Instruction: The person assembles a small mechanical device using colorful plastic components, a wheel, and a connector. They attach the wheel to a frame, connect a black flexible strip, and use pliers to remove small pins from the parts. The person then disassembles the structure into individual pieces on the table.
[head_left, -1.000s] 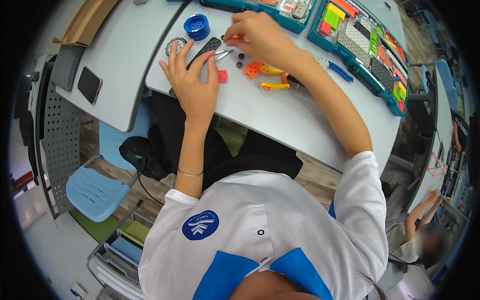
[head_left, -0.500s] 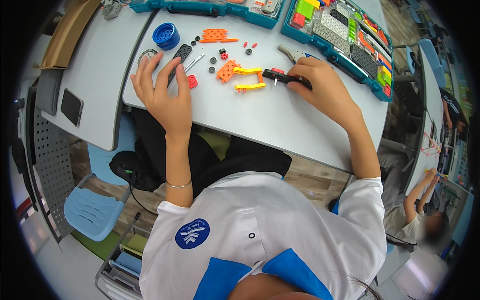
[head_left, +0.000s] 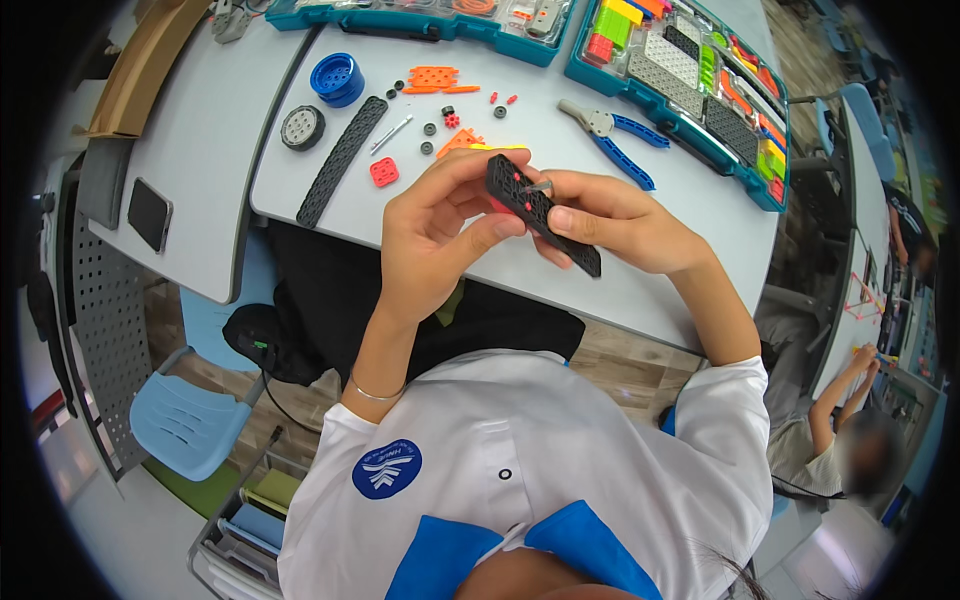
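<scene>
both hands hold one black perforated beam (head_left: 541, 212) up off the pale table (head_left: 640, 270), just over its near edge. the left hand (head_left: 435, 235) clamps the beam's upper end between thumb and fingers; the right hand (head_left: 612, 222) is closed around its lower end, pinching a small metal pin (head_left: 541, 185) at a hole. this looks like the fitting step: seating the pin calls for lining it up squarely and holding the beam steady. the beam is long, flat and tilted, with red showing through several holes.
</scene>
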